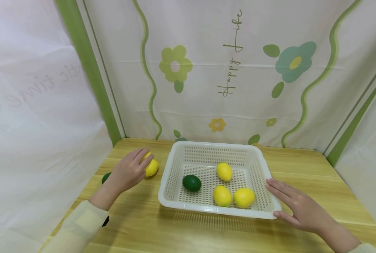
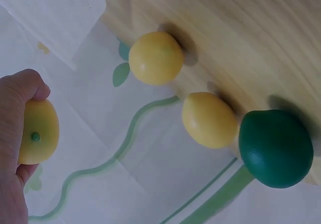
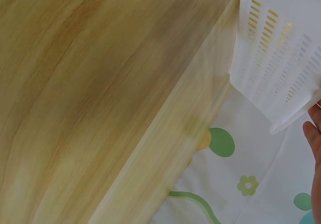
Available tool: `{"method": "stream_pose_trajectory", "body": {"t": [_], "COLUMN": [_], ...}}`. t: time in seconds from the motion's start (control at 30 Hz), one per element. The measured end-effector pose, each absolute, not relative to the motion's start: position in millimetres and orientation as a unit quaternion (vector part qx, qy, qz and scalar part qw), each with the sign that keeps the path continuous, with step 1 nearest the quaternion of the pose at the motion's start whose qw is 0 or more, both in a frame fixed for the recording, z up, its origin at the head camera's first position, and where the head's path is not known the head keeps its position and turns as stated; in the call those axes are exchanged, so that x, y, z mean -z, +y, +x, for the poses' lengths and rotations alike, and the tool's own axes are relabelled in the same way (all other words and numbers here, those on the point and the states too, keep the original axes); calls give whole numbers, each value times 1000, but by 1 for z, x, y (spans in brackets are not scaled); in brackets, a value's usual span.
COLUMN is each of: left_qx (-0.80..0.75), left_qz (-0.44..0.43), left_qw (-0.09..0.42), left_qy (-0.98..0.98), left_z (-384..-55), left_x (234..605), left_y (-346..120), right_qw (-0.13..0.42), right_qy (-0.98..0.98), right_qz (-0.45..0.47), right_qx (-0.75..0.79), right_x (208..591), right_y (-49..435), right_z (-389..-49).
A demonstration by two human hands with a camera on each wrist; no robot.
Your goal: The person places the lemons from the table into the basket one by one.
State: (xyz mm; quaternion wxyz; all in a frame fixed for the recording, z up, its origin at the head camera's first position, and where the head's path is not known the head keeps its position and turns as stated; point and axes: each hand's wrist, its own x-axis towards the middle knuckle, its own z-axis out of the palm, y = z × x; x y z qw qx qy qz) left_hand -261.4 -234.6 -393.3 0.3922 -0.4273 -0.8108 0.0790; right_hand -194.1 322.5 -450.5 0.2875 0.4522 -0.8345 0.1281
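My left hand (image 1: pixel 129 170) grips a yellow lemon (image 2: pixel 44 133) with bent fingers, just left of the white plastic basket (image 1: pixel 192 207). In the left wrist view, two more lemons, a nearer one (image 2: pixel 209 119) and a farther one (image 2: pixel 156 58), rest on the table beside a dark green lime (image 2: pixel 276 148). The head view shows that lime mostly hidden behind the left wrist. Another green lime (image 1: pixel 192 183) lies inside the basket at the left, with three lemons (image 1: pixel 224 172) toward its right. My right hand (image 1: pixel 301 207) rests its outstretched fingers against the basket's right rim.
The basket stands on a wood-grain table (image 1: pixel 137 225), its perforated walls higher than the fruit. A white curtain (image 1: pixel 203 105) with printed flowers hangs along the table's back edge, and similar cloth encloses both sides.
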Motion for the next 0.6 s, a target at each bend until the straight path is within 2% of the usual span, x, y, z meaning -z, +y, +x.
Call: {"method": "stream_pose_trajectory", "body": {"t": [0.23, 0.6], "left_qx": [-89, -68], "left_qz": [-434, -455], "left_qw": [389, 413], "left_qy": [-808, -786], "left_z": [-266, -279], "left_x": [384, 375], "left_y": [-224, -195], "right_qw": [291, 294], "right_qy": [-831, -829], "right_qz": [455, 458], "right_qx": [-133, -130], "right_x": [451, 451], "right_y": [322, 322], "right_z": [-195, -196]}}
